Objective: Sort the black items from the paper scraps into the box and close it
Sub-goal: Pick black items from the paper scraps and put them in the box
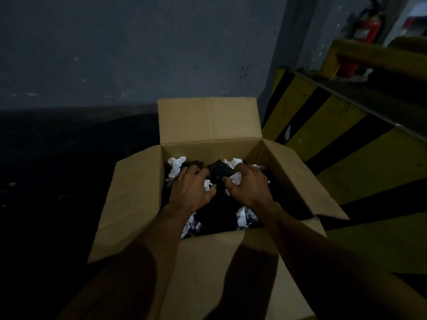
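Observation:
An open cardboard box (209,122) stands in front of me with all flaps spread out. Inside lie black bumpy items (219,170) mixed with crumpled white paper scraps (176,166). Both my hands are down in the box. My left hand (190,189) rests on the black items with its fingers curled over them and a bit of white paper near the fingertips. My right hand (248,188) has its fingers closed around a white paper scrap (235,177). More scraps (242,214) show under my wrists.
A dark floor (57,169) lies to the left of the box. A grey wall (138,54) rises behind it. To the right runs a yellow-and-black striped barrier (335,135) with a yellow rail (369,56), and a red fire extinguisher (368,28) stands behind.

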The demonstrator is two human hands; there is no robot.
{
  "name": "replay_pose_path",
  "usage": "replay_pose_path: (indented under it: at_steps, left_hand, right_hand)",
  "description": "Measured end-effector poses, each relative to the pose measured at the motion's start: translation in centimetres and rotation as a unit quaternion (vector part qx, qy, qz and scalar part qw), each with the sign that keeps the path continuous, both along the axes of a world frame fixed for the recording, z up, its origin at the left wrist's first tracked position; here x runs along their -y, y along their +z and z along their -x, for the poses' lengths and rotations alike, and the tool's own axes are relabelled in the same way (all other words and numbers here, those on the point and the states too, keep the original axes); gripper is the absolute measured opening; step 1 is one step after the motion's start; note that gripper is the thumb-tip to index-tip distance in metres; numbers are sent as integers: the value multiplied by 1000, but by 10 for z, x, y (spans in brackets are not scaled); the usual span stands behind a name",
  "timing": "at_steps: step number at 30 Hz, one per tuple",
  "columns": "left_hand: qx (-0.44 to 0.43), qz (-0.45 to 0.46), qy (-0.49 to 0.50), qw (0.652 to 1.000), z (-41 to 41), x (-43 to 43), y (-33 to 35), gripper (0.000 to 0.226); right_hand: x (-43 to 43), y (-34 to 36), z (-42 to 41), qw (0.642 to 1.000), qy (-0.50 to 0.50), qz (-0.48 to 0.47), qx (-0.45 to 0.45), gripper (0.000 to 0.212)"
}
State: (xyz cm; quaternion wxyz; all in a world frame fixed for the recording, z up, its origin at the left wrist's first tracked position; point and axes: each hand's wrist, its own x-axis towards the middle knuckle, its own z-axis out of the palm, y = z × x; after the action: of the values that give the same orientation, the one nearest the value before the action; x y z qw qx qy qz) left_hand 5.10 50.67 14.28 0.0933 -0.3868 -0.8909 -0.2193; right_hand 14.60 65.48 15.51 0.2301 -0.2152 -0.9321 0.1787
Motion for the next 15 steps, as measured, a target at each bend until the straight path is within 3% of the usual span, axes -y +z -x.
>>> replay_pose_path:
  at_steps: [5, 8, 12, 15]
  left_hand:
    - [50, 48, 39, 997, -14, 13, 8, 50]
    - [109, 68, 85, 988, -31, 23, 15, 64]
    - [169, 81, 105, 977, -59, 36, 27, 61]
    - [197, 89, 87, 972, -70, 42, 32, 49]
  right_hand:
    - [16, 6, -11, 997, 12, 59, 41, 52]
    - [19, 10, -22, 992, 32, 100, 72, 43]
    - [19, 16, -38, 983, 96, 149, 55, 26]
    - [23, 18, -48, 967, 155, 198, 41, 31]
